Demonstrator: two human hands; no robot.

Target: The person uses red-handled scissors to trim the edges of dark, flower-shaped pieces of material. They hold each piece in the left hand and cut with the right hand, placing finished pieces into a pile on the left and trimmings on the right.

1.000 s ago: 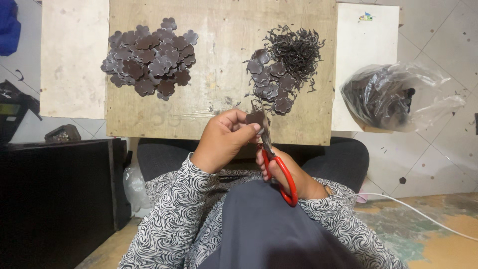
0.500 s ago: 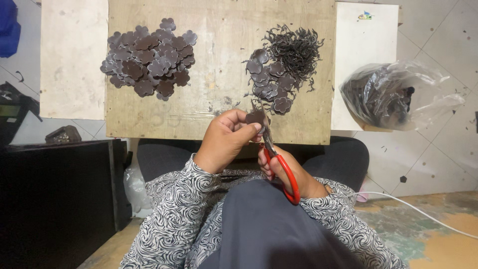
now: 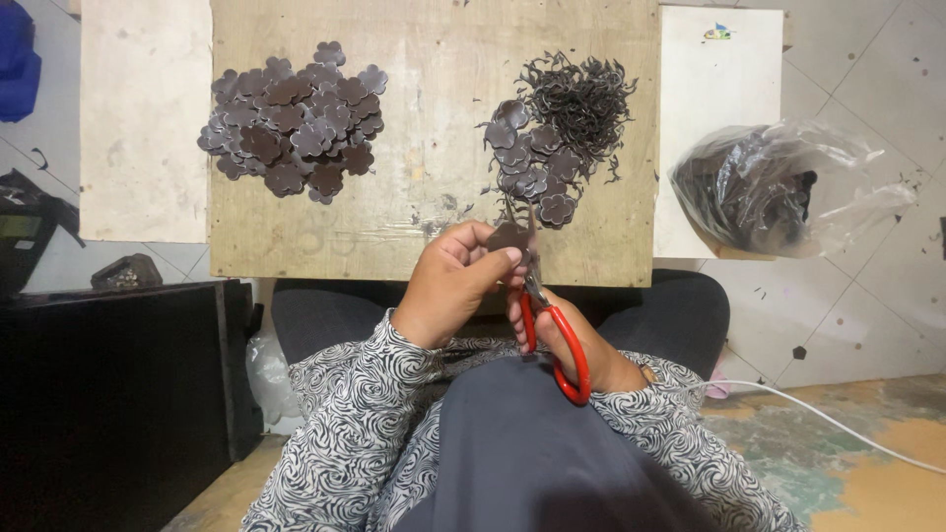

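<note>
My left hand (image 3: 453, 281) pinches a small dark brown flower-shaped piece (image 3: 507, 236) at the near edge of a wooden board (image 3: 434, 148). My right hand (image 3: 572, 340) grips red-handled scissors (image 3: 552, 330), whose blades point up against that piece. A heap of finished dark flower shapes (image 3: 296, 118) lies at the board's left. On the board's right sits a smaller pile of flower shapes (image 3: 527, 158) with a tangle of thin dark trimmings (image 3: 581, 94) behind it.
A clear plastic bag of dark material (image 3: 778, 187) rests on a white panel (image 3: 719, 89) at the right. A pale slab (image 3: 143, 118) lies left of the board. A black box (image 3: 108, 394) stands at lower left; a white cable (image 3: 838, 424) crosses the floor.
The hands, piece and scissors stay in nearly the same place, with only a slight shift of the scissors and fingers. The piles have not moved.
</note>
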